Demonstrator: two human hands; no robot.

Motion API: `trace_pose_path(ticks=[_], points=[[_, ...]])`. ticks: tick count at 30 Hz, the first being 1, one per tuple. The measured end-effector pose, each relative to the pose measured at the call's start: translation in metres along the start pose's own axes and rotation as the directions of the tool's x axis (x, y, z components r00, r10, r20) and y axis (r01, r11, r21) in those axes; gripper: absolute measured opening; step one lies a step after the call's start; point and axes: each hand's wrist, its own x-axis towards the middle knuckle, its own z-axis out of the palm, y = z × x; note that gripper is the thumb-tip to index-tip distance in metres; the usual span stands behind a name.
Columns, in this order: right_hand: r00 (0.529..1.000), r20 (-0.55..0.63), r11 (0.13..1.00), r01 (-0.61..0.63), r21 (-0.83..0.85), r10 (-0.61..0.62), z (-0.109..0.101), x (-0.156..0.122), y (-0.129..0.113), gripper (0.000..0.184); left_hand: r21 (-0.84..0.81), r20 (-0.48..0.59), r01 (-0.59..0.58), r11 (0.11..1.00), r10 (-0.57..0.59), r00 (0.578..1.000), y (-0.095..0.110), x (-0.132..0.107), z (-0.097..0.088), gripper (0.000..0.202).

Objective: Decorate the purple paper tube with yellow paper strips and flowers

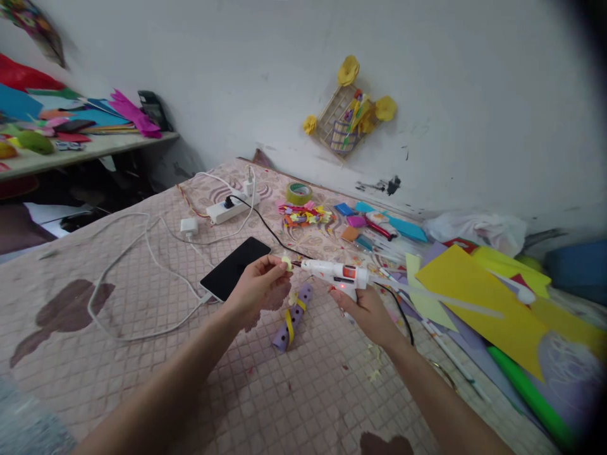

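Note:
My right hand (363, 309) is wrapped round the handle of a white glue gun (332, 270), whose red light is lit. A long clear glue stick (446, 297) sticks out of its back end. Between the fingertips of my left hand (260, 278) is a small pale-yellow paper piece (286, 263), with the gun's nozzle at it; whether they touch I cannot tell. Just below, on the table, lies a purple paper roll (291, 319) with dark dots and a yellow strip around it. A black phone (236, 268) on a white cable rests partly behind my left hand.
A white power strip (232, 207) with cables stands at the back left. Behind the hands are green tape (298, 193) and colourful paper cut-outs (306, 215). Yellow sheets (474, 297) and a green roll (531, 395) cover the right side. A wall (237, 82) rises behind the table.

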Motion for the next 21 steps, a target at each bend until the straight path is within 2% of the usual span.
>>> trace_pose_path(ticks=[7,21], points=[[0.999,-0.022,0.999,0.025,0.039,-0.024,-0.0015,-0.0013,-0.0030,0.026,0.007,-0.002,-0.011,1.000,0.011,1.000,-0.0005,0.0007,0.0008,0.021],[0.999,0.008,0.999,0.033,-0.040,-0.033,-0.0030,-0.0029,-0.0022,0.030,-0.025,0.014,-0.009,1.000,0.009,1.000,-0.0020,0.0018,-0.0007,0.019]])
